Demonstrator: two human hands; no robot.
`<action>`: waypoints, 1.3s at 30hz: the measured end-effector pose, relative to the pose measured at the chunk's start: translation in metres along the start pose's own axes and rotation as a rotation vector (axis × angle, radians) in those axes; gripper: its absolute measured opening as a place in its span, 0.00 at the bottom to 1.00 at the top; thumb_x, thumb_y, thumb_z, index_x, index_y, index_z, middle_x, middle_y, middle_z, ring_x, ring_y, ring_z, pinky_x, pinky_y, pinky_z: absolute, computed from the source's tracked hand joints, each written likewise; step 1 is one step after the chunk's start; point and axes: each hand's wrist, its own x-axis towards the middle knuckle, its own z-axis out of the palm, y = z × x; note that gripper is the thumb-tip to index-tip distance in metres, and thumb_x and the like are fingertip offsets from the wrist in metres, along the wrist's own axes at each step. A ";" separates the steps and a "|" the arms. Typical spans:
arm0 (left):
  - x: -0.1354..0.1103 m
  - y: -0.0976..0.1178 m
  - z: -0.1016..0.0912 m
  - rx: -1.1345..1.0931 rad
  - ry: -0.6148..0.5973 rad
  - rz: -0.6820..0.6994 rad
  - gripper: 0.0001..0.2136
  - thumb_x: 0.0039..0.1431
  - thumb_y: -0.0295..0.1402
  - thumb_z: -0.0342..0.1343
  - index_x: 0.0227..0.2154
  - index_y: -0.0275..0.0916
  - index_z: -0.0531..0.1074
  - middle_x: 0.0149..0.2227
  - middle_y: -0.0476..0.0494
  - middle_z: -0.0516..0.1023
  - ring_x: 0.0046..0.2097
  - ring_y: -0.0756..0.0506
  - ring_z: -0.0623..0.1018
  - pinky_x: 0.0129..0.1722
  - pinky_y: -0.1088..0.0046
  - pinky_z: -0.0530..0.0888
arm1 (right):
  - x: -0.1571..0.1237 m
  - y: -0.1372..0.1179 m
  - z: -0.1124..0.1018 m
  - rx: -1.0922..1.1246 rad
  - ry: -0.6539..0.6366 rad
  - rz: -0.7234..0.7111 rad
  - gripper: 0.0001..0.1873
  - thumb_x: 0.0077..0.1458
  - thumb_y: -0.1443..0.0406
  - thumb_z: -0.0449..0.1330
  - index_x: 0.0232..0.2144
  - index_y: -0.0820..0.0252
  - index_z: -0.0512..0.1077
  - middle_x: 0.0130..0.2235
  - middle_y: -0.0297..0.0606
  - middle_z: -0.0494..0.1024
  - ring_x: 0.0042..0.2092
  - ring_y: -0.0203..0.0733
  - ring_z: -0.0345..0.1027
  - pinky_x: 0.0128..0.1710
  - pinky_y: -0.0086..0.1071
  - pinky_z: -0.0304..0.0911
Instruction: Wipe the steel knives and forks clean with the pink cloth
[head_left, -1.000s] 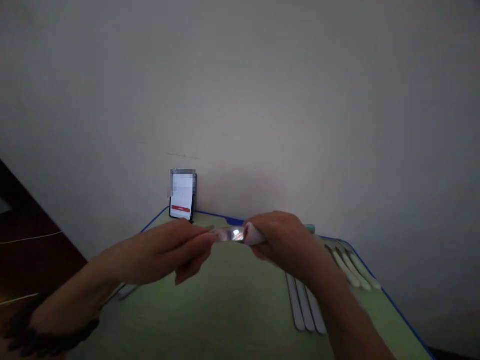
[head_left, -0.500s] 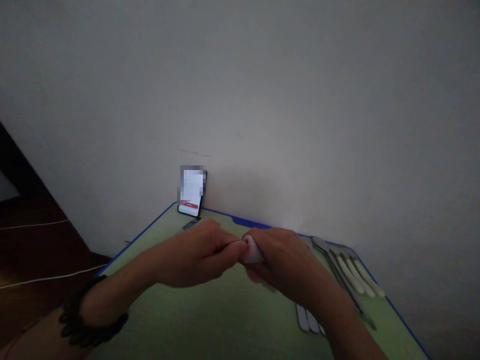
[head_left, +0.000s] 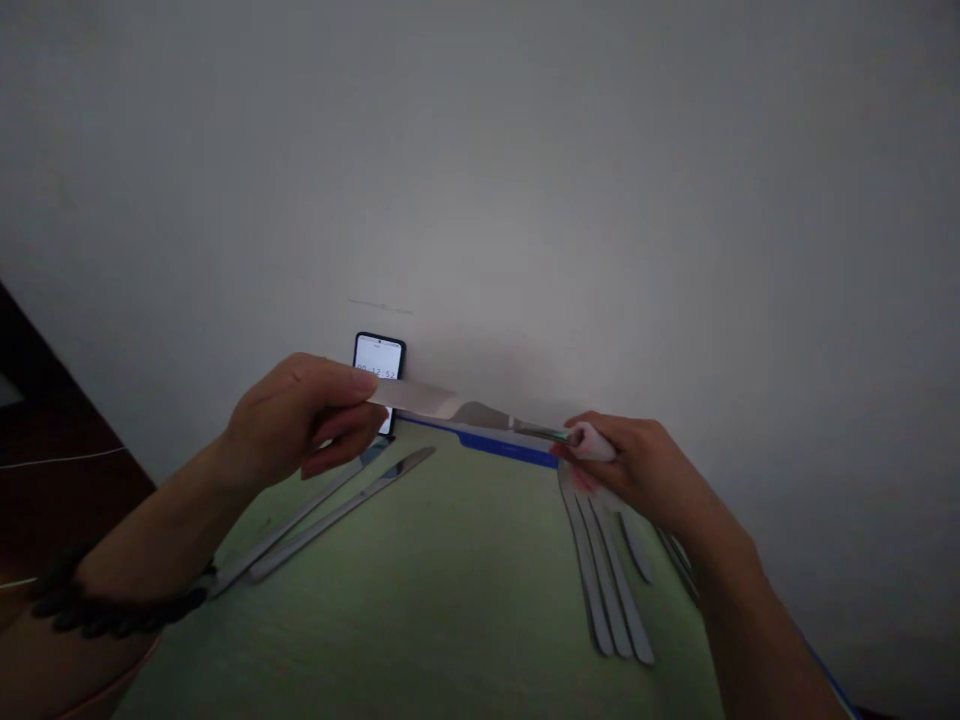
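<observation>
Wearing a black bracelet of chunky rounded beads (head_left: pixel 112 616), left wrist (head_left: pixel 206 485).
Strung in one row; too blurred to tell material.

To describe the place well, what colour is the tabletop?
Green, with a blue edge; the head view shows the tabletop.

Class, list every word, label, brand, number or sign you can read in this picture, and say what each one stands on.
"00:12:52": on the screen of the phone; the first two digits are faint.
Small line above those digits, on the same screen: too small to read.
Held knife: no lettering can be made out.
Other cutlery: no lettering can be made out.
</observation>
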 end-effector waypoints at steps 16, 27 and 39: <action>0.004 -0.037 0.033 -0.009 -0.230 -0.127 0.23 0.60 0.44 0.42 0.12 0.41 0.55 0.09 0.54 0.56 0.13 0.53 0.54 0.15 0.74 0.53 | 0.007 -0.053 0.031 0.119 -0.222 -0.048 0.12 0.56 0.56 0.57 0.33 0.57 0.75 0.31 0.35 0.79 0.32 0.38 0.71 0.30 0.27 0.55; 0.013 -0.019 0.010 0.099 0.250 0.010 0.19 0.58 0.37 0.46 0.12 0.39 0.60 0.12 0.53 0.61 0.17 0.53 0.61 0.19 0.75 0.61 | 0.004 -0.011 0.021 0.184 -0.165 0.035 0.08 0.56 0.66 0.55 0.29 0.60 0.73 0.27 0.34 0.77 0.29 0.35 0.67 0.31 0.27 0.56; 0.012 -0.022 -0.003 0.316 0.304 0.158 0.07 0.50 0.36 0.62 0.23 0.40 0.73 0.22 0.49 0.77 0.24 0.50 0.74 0.26 0.75 0.72 | -0.005 -0.007 0.009 0.496 -0.589 0.068 0.19 0.57 0.53 0.53 0.32 0.61 0.77 0.22 0.32 0.73 0.23 0.33 0.62 0.23 0.25 0.56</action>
